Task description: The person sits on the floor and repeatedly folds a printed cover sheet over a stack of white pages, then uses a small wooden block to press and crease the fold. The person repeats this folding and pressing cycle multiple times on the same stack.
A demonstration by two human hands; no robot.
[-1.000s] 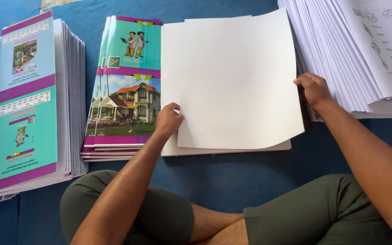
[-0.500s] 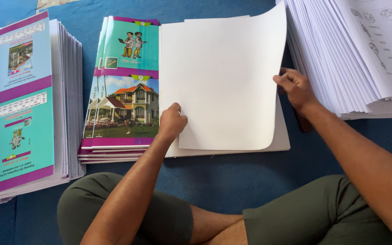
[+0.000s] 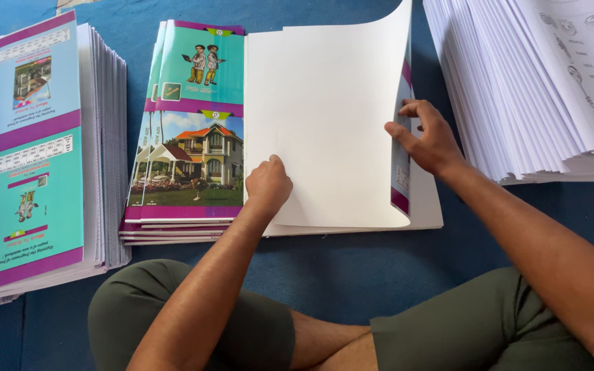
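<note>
At nine o'clock a tall pile of teal and purple book covers [image 3: 32, 144] sits on the blue floor [image 3: 352, 268]. Next to it, near eleven o'clock, lies the open cover stack [image 3: 190, 130] with a house picture on it.

Your left hand [image 3: 268, 185] is in the middle. Its fingers are curled into a loose fist, and they press the big white sheet [image 3: 324, 117] down at its bottom left part.

A moment ago that sheet lay almost flat. Now its right side stands up and curls over toward eleven o'clock. A teal and purple cover edge [image 3: 400, 172] shows under it. So the sheet is being folded over to the left.

Your right hand [image 3: 427, 137], at two o'clock, has half-open fingers behind the lifted edge.

At one o'clock a thick pile of white printed pages [image 3: 531, 89] waits.
</note>
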